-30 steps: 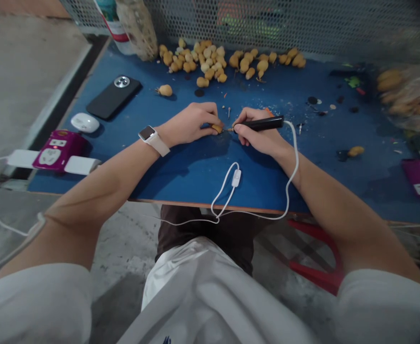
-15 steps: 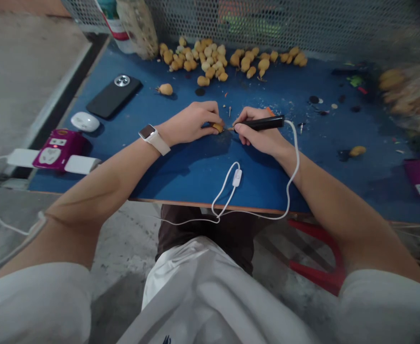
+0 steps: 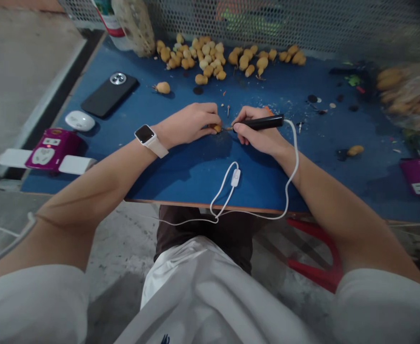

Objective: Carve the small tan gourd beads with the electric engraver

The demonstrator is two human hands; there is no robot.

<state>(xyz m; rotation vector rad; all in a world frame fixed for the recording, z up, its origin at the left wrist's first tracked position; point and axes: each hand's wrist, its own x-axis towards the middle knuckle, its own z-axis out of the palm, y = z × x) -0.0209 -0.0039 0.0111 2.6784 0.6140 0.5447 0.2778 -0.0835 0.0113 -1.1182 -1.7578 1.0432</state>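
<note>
My left hand (image 3: 203, 122) pinches a small tan gourd (image 3: 217, 128) between thumb and fingers, low over the blue table; the fingers cover most of it. My right hand (image 3: 256, 126) grips a black corded pen tool (image 3: 263, 123), like a soldering iron, held as one holds a pencil. Its thin tip points left at the gourd; whether the two touch I cannot tell. From the back end of the tool a white cord (image 3: 296, 148) loops down to an inline switch (image 3: 236, 177) near the table's front edge.
Many small gourds (image 3: 210, 57) lie along the perforated back panel (image 3: 195, 19). A lone gourd (image 3: 163, 87), phone (image 3: 110, 94), white case (image 3: 80, 121) and purple power adapter (image 3: 54, 148) sit left. Right are another gourd (image 3: 355, 151), black discs (image 3: 312, 99) and a plastic bag (image 3: 410, 95).
The view has shifted slightly. My left wrist has turned a little, so the watch face shows more. Both hands keep their grips, and the tool's tip stays beside the gourd.
</note>
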